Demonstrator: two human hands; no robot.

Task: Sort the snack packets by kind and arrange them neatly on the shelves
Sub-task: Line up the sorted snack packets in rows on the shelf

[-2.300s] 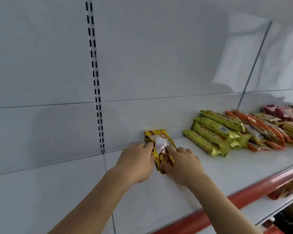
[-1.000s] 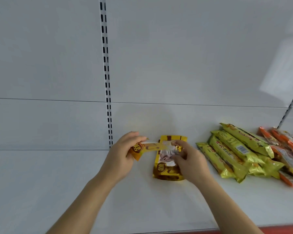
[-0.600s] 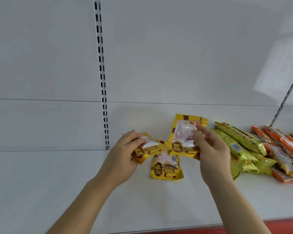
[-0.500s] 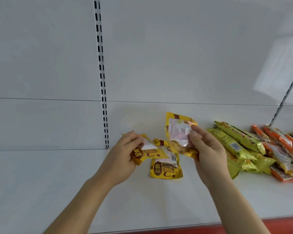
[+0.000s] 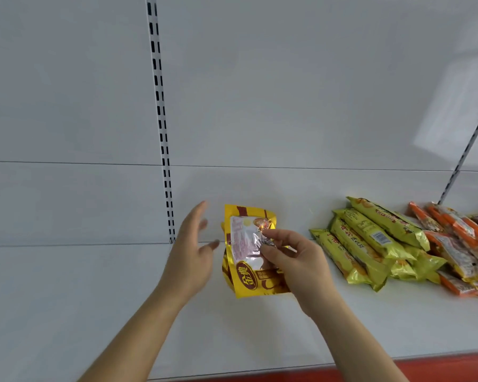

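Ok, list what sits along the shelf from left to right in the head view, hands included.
Slotted upright → left hand, open → gold packet → right hand pinching it → yellow-green packets → orange packets.

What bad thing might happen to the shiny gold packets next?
The right hand only pinches the top shiny gold-and-brown foil packet with its fingers, so the slick foil might slip and land crooked. The open left hand is not steadying the little pile, which could slide apart. The glossy yellow-green long packets lie close by, so kinds might get mixed.
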